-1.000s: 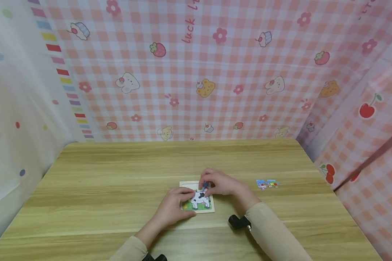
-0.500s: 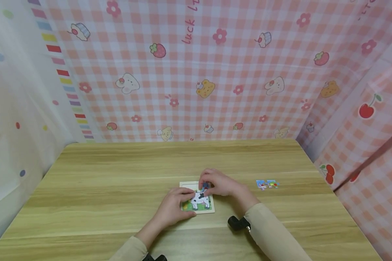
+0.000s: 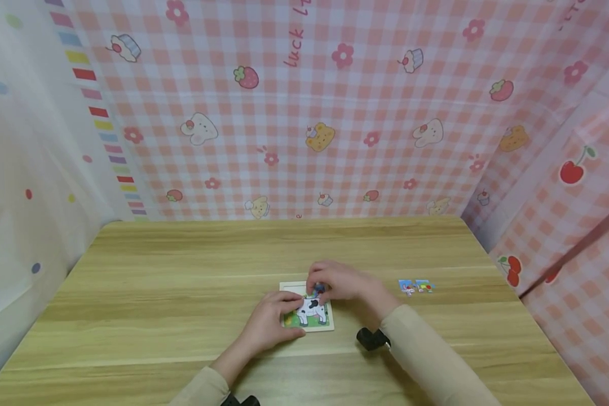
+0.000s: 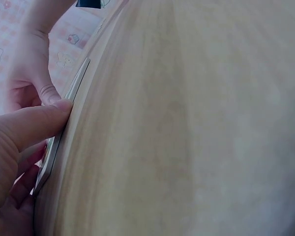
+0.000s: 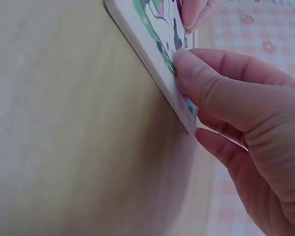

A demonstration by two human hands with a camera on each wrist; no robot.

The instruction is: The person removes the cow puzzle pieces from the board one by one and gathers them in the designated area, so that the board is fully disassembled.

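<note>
**Two-handed hold on a framed cow puzzle**

The framed cow puzzle is lying on the wooden table, roughly midway between its left and right edges and well apart from its far edge. My left hand is gripping the puzzle's left side, the thumb pressing on the near edge and the fingers reaching over the picture. My right hand is bending over the far right corner, thumb and fingers pinching a blue-and-red piece; I cannot tell whether that piece is lying flat. Pale bare backing is showing at the far left corner. A left loose piece and a right loose piece are lying just beside each other, between the puzzle and the table's right edge. A pink checked cloth is hanging behind the far edge.
</note>
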